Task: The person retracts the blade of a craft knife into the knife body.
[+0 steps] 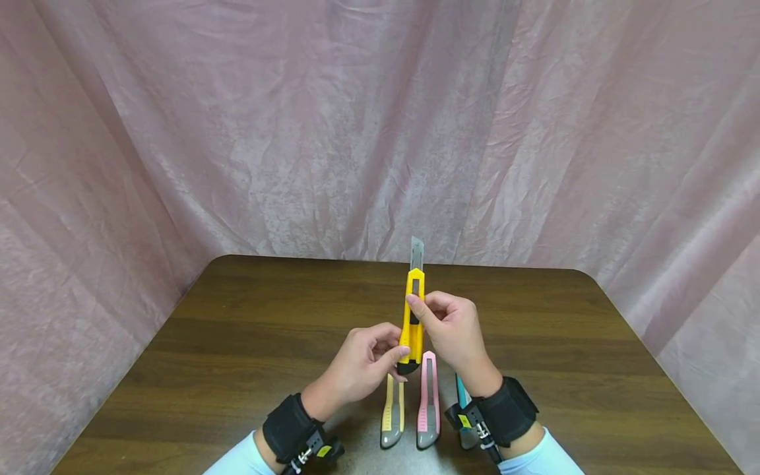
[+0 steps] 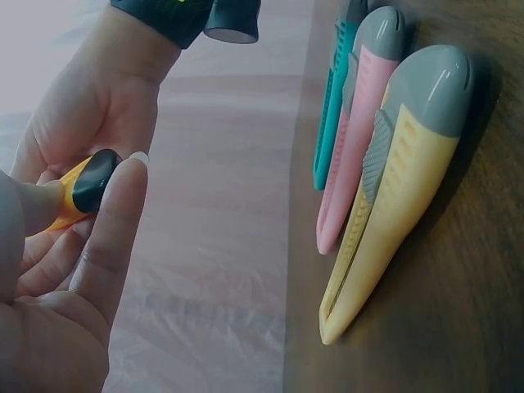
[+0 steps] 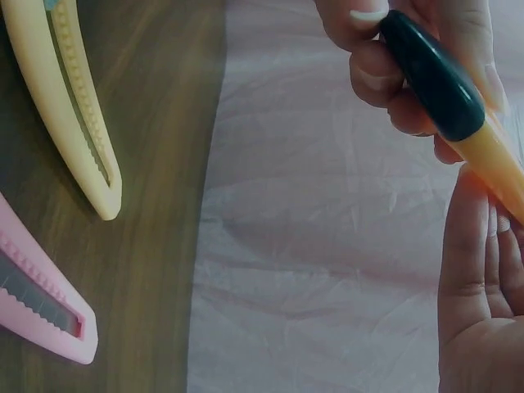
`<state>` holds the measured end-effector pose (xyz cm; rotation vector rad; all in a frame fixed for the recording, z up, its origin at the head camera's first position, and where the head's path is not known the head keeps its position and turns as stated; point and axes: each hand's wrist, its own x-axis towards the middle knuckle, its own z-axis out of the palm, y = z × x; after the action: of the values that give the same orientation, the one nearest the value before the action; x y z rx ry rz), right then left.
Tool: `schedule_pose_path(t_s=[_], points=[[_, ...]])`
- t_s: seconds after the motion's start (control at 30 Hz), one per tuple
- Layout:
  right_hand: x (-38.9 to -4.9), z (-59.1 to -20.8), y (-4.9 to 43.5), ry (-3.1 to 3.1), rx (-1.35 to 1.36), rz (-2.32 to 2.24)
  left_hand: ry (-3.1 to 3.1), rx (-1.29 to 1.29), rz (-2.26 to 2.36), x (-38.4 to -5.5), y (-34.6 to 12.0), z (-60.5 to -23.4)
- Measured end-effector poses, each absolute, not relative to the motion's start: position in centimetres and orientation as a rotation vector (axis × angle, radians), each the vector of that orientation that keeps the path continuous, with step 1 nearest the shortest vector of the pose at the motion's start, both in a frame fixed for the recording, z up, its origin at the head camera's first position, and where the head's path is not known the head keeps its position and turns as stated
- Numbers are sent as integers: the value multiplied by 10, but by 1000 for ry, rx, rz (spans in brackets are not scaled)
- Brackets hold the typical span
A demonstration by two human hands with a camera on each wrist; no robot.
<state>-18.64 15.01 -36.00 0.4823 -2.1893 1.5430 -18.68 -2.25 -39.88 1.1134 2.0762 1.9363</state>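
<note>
A bright yellow utility knife point(image 1: 412, 335) with a black end cap point(image 2: 96, 180) is held upright above the table, its metal blade point(image 1: 417, 253) extended out of the top. My left hand point(image 1: 363, 361) pinches the handle's lower end near the cap. Higher up, my right hand point(image 1: 456, 330) grips the handle, thumb on its front by the dark slider. Below the hands lie a pale yellow utility knife point(image 1: 392, 415) and a pink one point(image 1: 428, 402). A teal utility knife point(image 2: 334, 102) lies beside them, partly hidden by the right wrist in the head view.
The brown wooden table point(image 1: 237, 330) has rounded far corners. Pinkish draped cloth point(image 1: 332, 132) hangs behind it and along its sides. Each wrist wears a black strap point(image 1: 292, 429) with a small camera.
</note>
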Motion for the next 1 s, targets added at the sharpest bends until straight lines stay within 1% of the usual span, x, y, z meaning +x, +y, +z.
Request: schedule_pose_path(t_s=[0.2, 0.27, 0.4, 0.53, 0.83, 1.0], points=[[-200, -380, 155, -2211, 456, 1559, 2090, 1115, 1936, -187, -23, -399], [-199, -379, 154, -2217, 484, 1536, 2093, 1106, 1930, -187, -23, -399], [-187, -362, 149, -2196, 542, 1491, 2096, 1093, 1923, -187, -24, -398], [-188, -362, 150, -2175, 582, 1491, 2093, 1107, 1931, -187, -25, -400], [-188, -362, 149, -2222, 509, 1564, 2092, 1110, 1963, -201, -23, -422], [-187, -361, 148, -2241, 529, 1535, 2082, 1132, 1973, -204, -24, -427]])
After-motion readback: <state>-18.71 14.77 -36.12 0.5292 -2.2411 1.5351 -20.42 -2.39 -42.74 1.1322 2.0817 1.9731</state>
